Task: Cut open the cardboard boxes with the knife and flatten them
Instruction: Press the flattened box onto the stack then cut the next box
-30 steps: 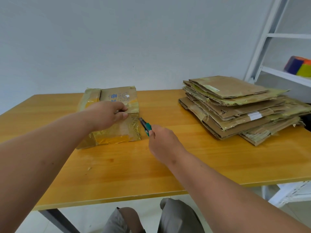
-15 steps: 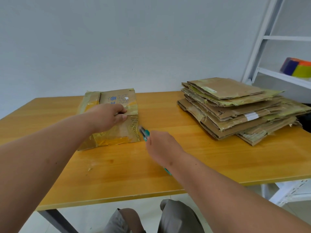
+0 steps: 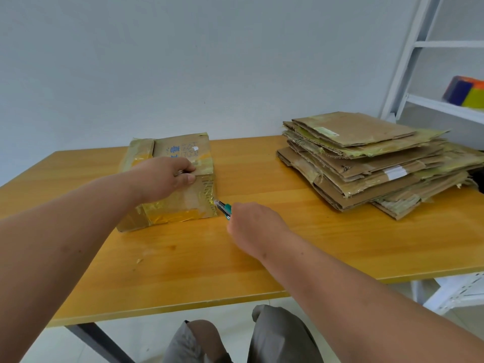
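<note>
A taped cardboard box (image 3: 180, 150) sits on the wooden table (image 3: 340, 247), left of centre. My left hand (image 3: 167, 179) lies on its top near the front edge, fingers curled over the box, holding it down. My right hand (image 3: 251, 226) grips a green utility knife (image 3: 224, 209). The blade tip touches the box's front right corner, low down by the table. A stack of flattened cardboard (image 3: 366, 158) lies at the right of the table.
A white metal shelf (image 3: 419, 74) stands at the right, holding a coloured object (image 3: 465, 94). A small scrap of tape (image 3: 138, 261) lies on the table in front of the box. My knees show below the table's front edge.
My right hand has drawn the knife down the box's right front corner, from near the top edge to close to the table. The left hand has stayed on the box.
</note>
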